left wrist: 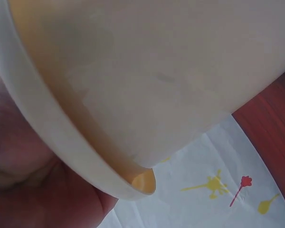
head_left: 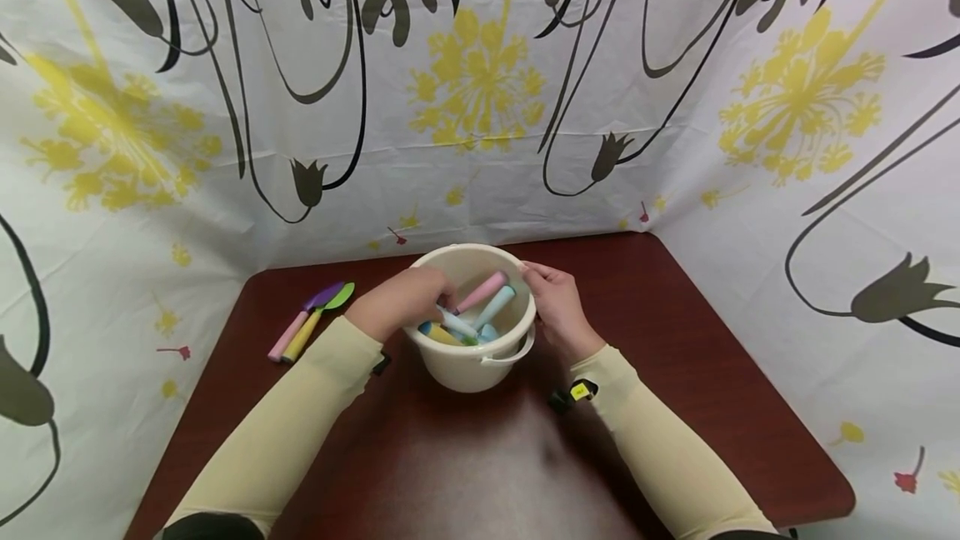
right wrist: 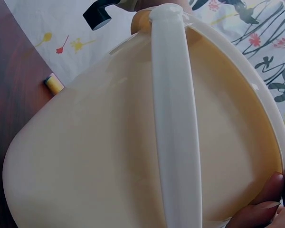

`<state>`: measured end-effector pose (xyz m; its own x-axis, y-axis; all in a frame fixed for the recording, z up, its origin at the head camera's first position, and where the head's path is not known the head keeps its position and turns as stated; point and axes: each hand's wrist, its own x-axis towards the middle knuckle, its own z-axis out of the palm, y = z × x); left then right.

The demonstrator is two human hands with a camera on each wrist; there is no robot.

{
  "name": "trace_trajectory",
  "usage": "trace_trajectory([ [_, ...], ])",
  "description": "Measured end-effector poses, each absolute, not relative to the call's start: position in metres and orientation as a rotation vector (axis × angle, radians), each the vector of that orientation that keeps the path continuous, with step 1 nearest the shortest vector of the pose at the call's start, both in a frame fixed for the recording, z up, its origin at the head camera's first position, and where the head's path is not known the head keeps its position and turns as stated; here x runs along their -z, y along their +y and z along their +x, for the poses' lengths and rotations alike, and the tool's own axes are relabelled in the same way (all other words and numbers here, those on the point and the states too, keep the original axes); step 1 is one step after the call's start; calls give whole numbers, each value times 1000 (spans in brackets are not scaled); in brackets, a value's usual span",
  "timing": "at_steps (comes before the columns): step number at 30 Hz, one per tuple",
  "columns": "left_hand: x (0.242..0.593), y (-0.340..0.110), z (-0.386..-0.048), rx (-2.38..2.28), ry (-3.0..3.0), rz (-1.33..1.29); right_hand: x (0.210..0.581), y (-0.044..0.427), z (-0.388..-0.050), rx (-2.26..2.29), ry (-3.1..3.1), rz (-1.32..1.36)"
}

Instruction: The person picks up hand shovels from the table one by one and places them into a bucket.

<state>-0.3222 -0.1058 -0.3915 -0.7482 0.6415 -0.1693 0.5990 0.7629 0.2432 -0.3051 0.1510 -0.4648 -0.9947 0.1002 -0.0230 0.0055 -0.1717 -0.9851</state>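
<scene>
Bucket of glossy cream-white plastic [head_left: 459, 370], round and deep with a wide rim, is at the middle of the dark red-brown tabletop [head_left: 697, 373], toward its far edge; whether its base sits flat cannot be told. Its smooth white strap-shaped handle [head_left: 512, 355] hangs down against the outer wall on the near right side. The right hand [head_left: 557, 302] pinches the rim on the right, fingers curled at the edge. The left hand [head_left: 408, 298] comes over the opposite side of the rim and reaches inside, its fingertips beside a very pale blue, slender handle [head_left: 458, 323]; whether it grips that piece cannot be told, since the fingers are largely hidden. Within the bucket a rounded pink handle [head_left: 482, 292] leans on the far side, next to a light turquoise handle [head_left: 495, 308], and a yellow handle with a blue end [head_left: 441, 335] lies low near the front wall, beside a small green part [head_left: 470, 341]. Well apart to the left, two toy-like hand tools lie side by side on the tabletop: a purple-headed shovel with a pink handle [head_left: 291, 332] and a green-headed shovel with a yellow handle [head_left: 303, 337]. Pale yellow long sleeves [head_left: 660, 432] cover both forearms, and behind the table hangs white cloth [head_left: 480, 190] printed with grey tulips and yellow blossoms.
</scene>
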Motion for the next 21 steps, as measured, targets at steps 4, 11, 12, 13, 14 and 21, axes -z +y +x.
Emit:
trace_trajectory([
  [4, 392, -105, -322, -236, 2723, 963, 465, 151, -305, -2355, -1983, -128],
  [11, 395, -104, -323, -214, 2730, 942, 467, 152, -306, -2345, -1999, -132],
  [12, 395, -104, -323, -214, 2732, 939, 467, 152, -306, -2347, -1996, -129],
  [13, 394, -104, -323, -215, 2735, 937, 467, 152, -306, -2345, -1997, -129],
  [14, 394, -104, -323, -216, 2737, 936, 467, 152, -307, -2345, -1997, -127],
  [21, 393, -104, -322, -215, 2742, 956, 467, 152, -307, -2361, -1974, -116],
])
